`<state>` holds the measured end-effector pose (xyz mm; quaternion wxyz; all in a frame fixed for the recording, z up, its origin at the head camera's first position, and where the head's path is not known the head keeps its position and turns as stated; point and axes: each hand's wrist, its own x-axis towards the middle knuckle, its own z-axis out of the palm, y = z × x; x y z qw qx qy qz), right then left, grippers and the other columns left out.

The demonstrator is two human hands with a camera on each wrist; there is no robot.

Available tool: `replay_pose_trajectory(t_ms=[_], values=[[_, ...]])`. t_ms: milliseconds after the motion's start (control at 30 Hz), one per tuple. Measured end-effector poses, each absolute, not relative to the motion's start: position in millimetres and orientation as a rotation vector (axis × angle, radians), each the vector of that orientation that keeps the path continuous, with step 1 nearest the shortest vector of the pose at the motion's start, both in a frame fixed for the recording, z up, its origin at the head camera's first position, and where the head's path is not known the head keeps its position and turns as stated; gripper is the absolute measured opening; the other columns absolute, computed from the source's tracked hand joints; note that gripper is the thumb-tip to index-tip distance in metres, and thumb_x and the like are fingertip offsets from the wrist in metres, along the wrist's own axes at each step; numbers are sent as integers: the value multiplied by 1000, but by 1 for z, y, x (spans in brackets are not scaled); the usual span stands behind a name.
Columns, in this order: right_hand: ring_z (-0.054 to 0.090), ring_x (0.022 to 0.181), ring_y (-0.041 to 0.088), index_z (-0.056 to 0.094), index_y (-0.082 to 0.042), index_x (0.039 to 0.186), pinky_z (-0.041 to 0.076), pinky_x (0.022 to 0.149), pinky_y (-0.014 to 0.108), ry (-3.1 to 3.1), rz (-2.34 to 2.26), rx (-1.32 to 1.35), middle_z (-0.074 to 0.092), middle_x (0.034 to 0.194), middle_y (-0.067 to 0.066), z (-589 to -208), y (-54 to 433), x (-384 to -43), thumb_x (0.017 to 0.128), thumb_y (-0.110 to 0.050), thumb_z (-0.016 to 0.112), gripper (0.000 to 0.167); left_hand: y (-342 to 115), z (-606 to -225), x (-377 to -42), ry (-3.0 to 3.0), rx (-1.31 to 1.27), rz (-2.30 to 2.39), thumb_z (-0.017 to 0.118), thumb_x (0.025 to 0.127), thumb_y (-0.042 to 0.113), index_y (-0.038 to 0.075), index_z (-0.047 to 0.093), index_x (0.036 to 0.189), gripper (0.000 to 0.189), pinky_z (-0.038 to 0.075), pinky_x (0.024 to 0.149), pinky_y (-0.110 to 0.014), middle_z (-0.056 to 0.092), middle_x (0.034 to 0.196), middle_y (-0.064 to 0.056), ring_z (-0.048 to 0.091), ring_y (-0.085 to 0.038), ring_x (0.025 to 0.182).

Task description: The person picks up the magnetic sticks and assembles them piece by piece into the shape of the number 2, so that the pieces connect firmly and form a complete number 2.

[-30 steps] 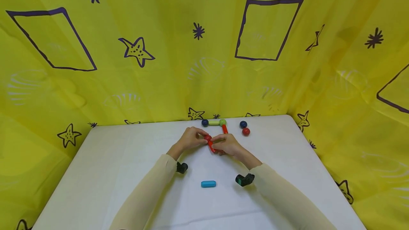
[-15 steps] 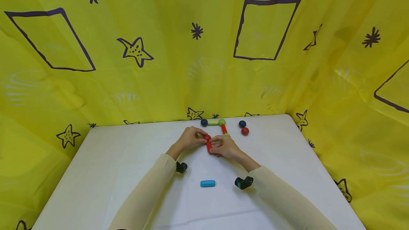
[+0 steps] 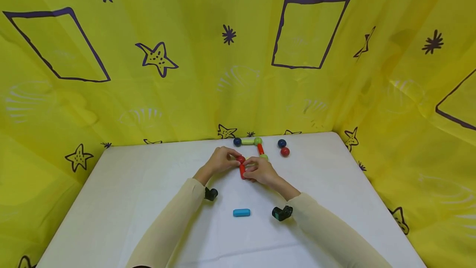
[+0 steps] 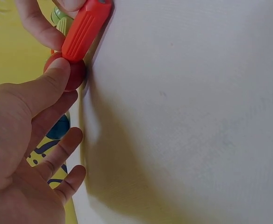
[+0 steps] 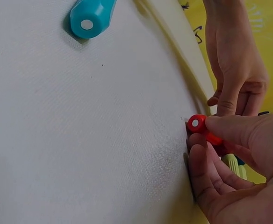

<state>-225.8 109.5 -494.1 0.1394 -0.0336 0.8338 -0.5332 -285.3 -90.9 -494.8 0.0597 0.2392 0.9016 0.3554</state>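
In the head view my left hand (image 3: 220,160) pinches a red ball (image 3: 241,159) between thumb and fingers. A red magnetic rod (image 4: 86,31) meets that ball end-on in the left wrist view. My right hand (image 3: 261,171) grips the rod between thumb and fingers, and its pale round tip shows in the right wrist view. Just behind the hands lies a joined chain: a dark blue ball (image 3: 237,142), a light green rod (image 3: 248,141), a green ball (image 3: 258,141), another red rod (image 3: 260,149) and a second green ball (image 3: 263,157). Fingers partly hide another light green rod there.
A loose blue ball (image 3: 282,143) and a loose red ball (image 3: 284,151) lie at the back right of the white table (image 3: 141,202). Nearer the front is a blue rod (image 3: 241,212). A yellow patterned curtain (image 3: 193,94) stands behind and at the sides.
The held red rod has swung from a slant to nearly straight toward the person, its near end moving left with my right hand. My left hand stays almost in place.
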Motion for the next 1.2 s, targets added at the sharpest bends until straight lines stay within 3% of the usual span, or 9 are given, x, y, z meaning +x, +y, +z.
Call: replay_pose_trajectory(t_ms=[300,633,1200], values=[[71,81,20,68,-9,128,60,74,33,2390,-1453,-250,74,100,7,-490,129,-227,93,-9,76,35,-90,-493,-284,2711,703,1071,81,90,17,10,79,114,25,47,81,-31,78,106,-1,59,-20,91],[72,85,24,66,-1,127,60,70,35,2495,-1320,-496,72,107,11,-474,181,-220,95,-8,73,34,-89,-492,-283,2710,691,1059,81,90,17,10,79,115,26,47,82,-32,77,107,-1,58,-20,91],[70,85,24,67,0,126,56,74,32,2747,-1268,-489,71,114,21,-465,237,-216,93,-8,75,35,-89,-491,-282,2710,663,1047,81,90,17,11,79,116,26,46,82,-31,76,107,1,57,-22,93]])
